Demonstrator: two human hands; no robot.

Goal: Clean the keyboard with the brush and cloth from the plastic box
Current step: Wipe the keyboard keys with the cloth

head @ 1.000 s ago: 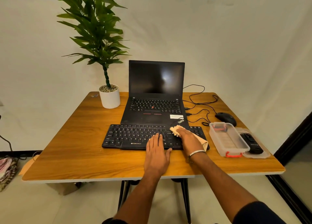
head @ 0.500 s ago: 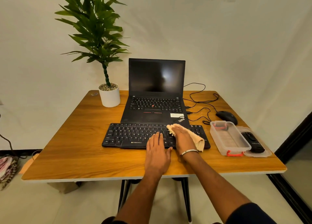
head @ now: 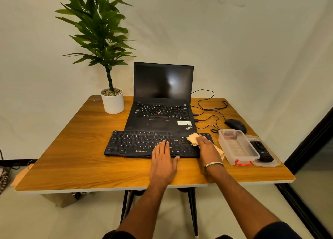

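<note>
While we had the cloth (head: 192, 138) pressed flat under our right hand (head: 207, 147) on the 3 o'clock end of the keyboard (head: 137, 142), our left hand (head: 163, 162) lay open, palm down, on the front edge near the middle, holding the board steady. So we were at the wiping step, fingers straight on top of the cloth, not gripping it. The box (head: 237, 147) sat just beside the keyboard at 3 o'clock, lid (head: 270, 164) off beside it with a dark thing lying in it, maybe the brush, we couldn't tell. Next move, we reckoned, called for sliding the cloth toward 9 o'clock over the unwiped keys, with light pressure so nothing snagged.
</note>
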